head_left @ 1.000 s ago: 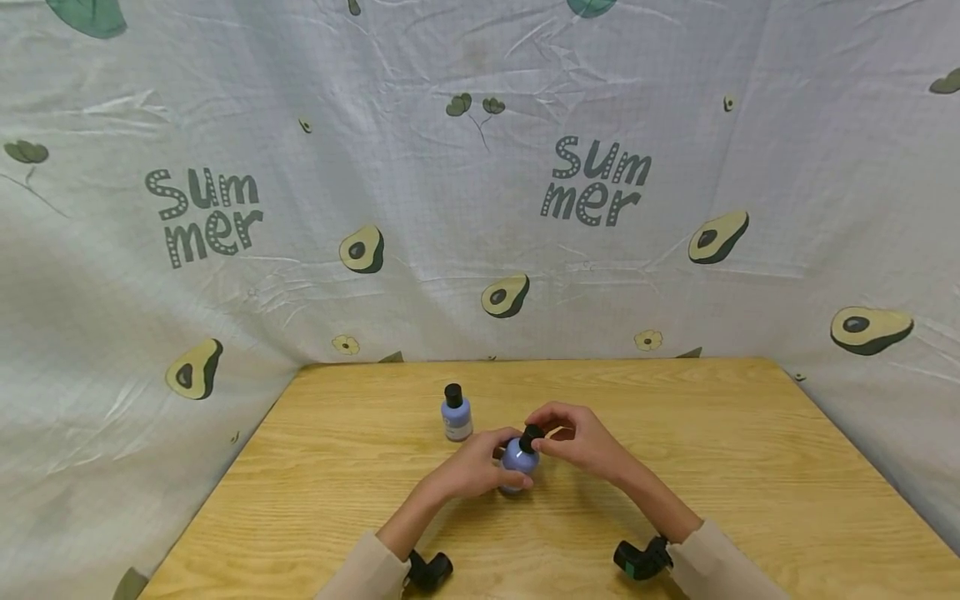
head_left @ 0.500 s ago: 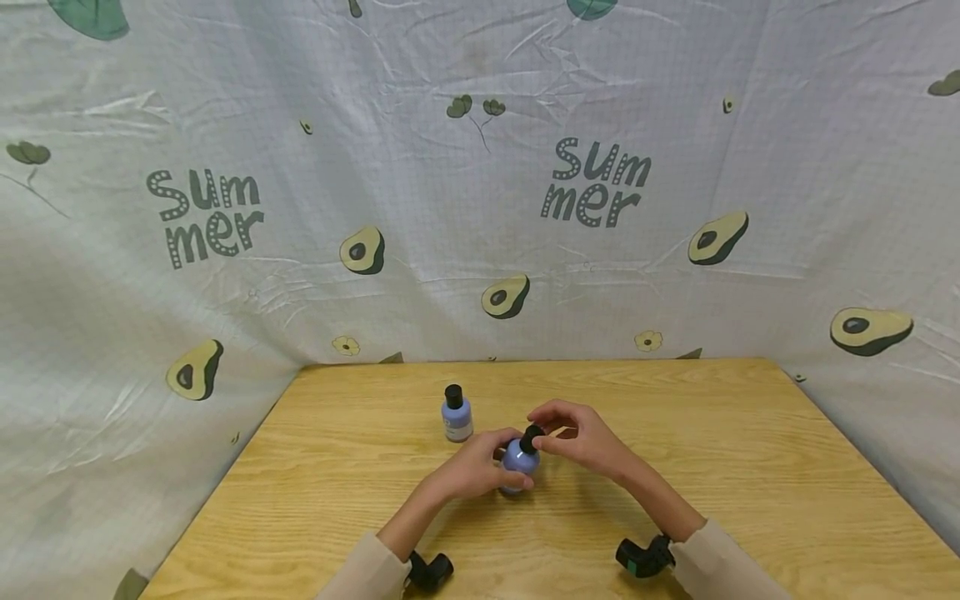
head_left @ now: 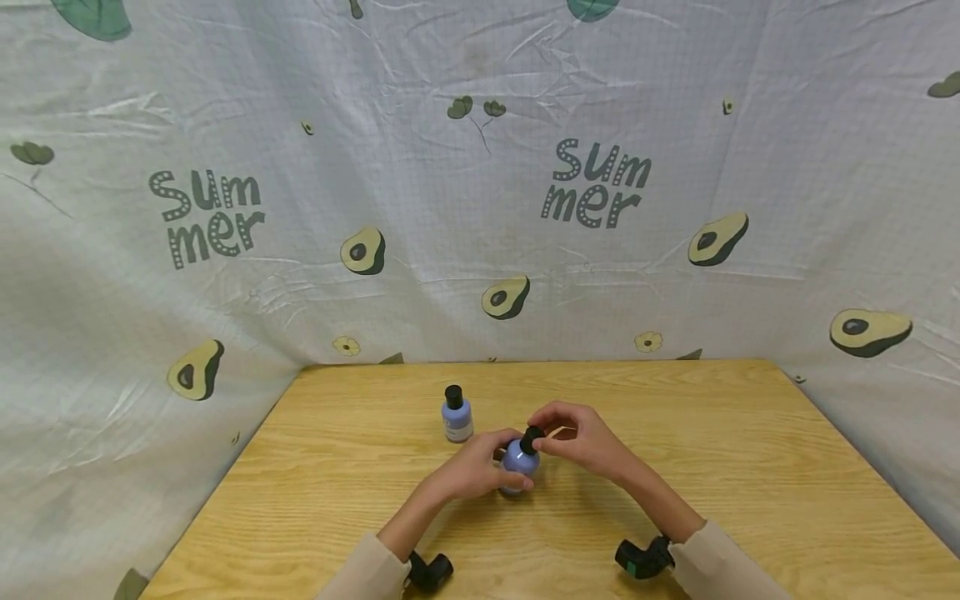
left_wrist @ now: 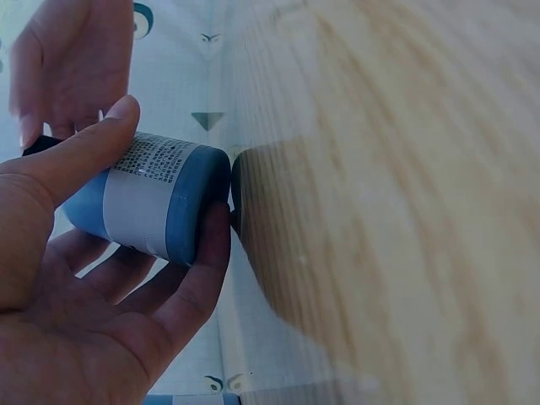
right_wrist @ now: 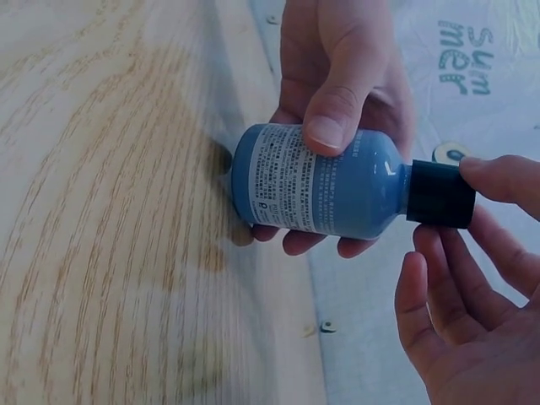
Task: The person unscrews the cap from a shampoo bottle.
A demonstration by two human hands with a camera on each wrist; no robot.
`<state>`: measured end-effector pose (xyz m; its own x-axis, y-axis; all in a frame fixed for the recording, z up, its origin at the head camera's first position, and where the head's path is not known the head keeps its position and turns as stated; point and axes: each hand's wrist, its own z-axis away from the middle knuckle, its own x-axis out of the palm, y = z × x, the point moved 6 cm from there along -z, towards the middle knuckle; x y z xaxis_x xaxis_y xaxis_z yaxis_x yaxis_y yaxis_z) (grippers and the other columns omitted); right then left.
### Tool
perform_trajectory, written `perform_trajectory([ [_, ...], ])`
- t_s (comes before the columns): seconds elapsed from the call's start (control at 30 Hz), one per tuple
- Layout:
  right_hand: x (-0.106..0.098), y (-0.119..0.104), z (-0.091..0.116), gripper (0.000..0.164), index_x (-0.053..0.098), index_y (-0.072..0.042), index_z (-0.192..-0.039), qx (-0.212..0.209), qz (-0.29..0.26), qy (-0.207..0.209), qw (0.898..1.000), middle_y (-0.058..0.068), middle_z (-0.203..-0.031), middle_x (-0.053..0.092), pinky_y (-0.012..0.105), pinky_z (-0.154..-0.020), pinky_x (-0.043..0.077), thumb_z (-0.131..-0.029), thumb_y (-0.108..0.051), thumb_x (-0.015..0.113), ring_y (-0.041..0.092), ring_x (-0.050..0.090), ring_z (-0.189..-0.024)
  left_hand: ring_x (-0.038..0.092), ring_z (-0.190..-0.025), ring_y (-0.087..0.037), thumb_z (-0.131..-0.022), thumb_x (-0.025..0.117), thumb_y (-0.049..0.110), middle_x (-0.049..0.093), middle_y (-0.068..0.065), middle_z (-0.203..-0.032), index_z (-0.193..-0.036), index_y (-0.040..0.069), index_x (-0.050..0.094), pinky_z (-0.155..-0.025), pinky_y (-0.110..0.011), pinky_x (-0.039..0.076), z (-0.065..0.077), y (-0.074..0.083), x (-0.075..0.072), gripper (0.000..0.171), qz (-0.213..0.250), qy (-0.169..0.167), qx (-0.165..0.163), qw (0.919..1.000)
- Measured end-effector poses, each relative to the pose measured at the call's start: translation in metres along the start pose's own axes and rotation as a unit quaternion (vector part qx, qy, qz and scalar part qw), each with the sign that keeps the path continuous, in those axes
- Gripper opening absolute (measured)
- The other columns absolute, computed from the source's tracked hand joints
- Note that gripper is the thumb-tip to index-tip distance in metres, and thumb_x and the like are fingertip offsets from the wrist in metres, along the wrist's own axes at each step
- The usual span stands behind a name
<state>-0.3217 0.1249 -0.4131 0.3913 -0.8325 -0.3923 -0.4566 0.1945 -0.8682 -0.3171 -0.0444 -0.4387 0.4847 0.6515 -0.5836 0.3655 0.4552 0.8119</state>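
A small blue-violet bottle point(head_left: 520, 458) with a white printed label stands between my hands, tilted slightly to the right. My left hand point(head_left: 474, 467) grips its body, thumb on the near side and fingers behind, as the left wrist view shows. With thumb and fingertips my right hand point(head_left: 576, 437) pinches the bottle's black cap point(right_wrist: 440, 194). The cap sits on the neck in the right wrist view. Close over the wooden table, the bottle's base point(left_wrist: 201, 204) shows a thin dark shadow beside it.
Behind my left hand a second blue-violet bottle point(head_left: 457, 419) with a black cap stands upright on the wooden table point(head_left: 360, 450). A white cloth point(head_left: 420, 183) printed with avocados hangs behind and at both sides. Black wrist cameras point(head_left: 643, 558) sit near both sleeves.
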Motion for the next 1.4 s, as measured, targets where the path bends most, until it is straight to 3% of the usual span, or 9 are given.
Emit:
perform_trajectory([
  [0.17, 0.0002, -0.0023, -0.0004, 0.031, 0.066, 0.006, -0.122, -0.007, 0.012, -0.004, 1.0, 0.02, -0.118, 0.068, 0.026, -0.087, 0.058, -0.096, -0.01, 0.071, 0.01, 0.066, -0.102, 0.067, -0.119, -0.029, -0.089, 0.083, 0.023, 0.069, -0.007, -0.129, -0.135, 0.013, 0.064, -0.098, -0.044, 0.057, 0.0004, -0.0005, 0.0, 0.051, -0.002, 0.001, 0.0, 1.0],
  [0.43, 0.0001, 0.0004, 0.0005, 0.03, 0.068, -0.002, -0.121, 0.009, 0.013, 0.008, 1.0, 0.018, -0.117, 0.068, 0.028, -0.087, 0.058, -0.095, -0.015, 0.075, 0.011, 0.066, -0.099, 0.067, -0.119, -0.027, -0.089, 0.084, 0.024, 0.069, -0.006, -0.128, -0.135, 0.014, 0.064, -0.098, -0.045, 0.056, 0.0005, -0.0011, 0.0008, 0.051, -0.004, 0.003, -0.001, 1.0],
  [1.07, 0.002, -0.0014, 0.0014, 0.03, 0.066, 0.004, -0.122, -0.004, 0.008, -0.016, 1.0, 0.021, -0.118, 0.068, 0.024, -0.086, 0.058, -0.097, -0.011, 0.071, 0.007, 0.066, -0.101, 0.066, -0.123, -0.028, -0.089, 0.083, 0.021, 0.069, -0.006, -0.131, -0.135, 0.014, 0.064, -0.104, -0.048, 0.054, 0.0008, 0.0, 0.0003, 0.05, 0.019, 0.002, -0.004, 0.9998],
  [1.4, 0.0025, -0.0025, 0.0016, 0.031, 0.066, 0.003, -0.125, -0.006, 0.011, -0.021, 1.0, 0.021, -0.12, 0.068, 0.027, -0.088, 0.058, -0.097, -0.011, 0.07, 0.008, 0.066, -0.103, 0.066, -0.123, -0.027, -0.089, 0.083, 0.022, 0.069, -0.006, -0.131, -0.135, 0.014, 0.064, -0.104, -0.049, 0.053, 0.0012, 0.0004, 0.0006, 0.05, 0.019, 0.004, -0.005, 0.9998],
])
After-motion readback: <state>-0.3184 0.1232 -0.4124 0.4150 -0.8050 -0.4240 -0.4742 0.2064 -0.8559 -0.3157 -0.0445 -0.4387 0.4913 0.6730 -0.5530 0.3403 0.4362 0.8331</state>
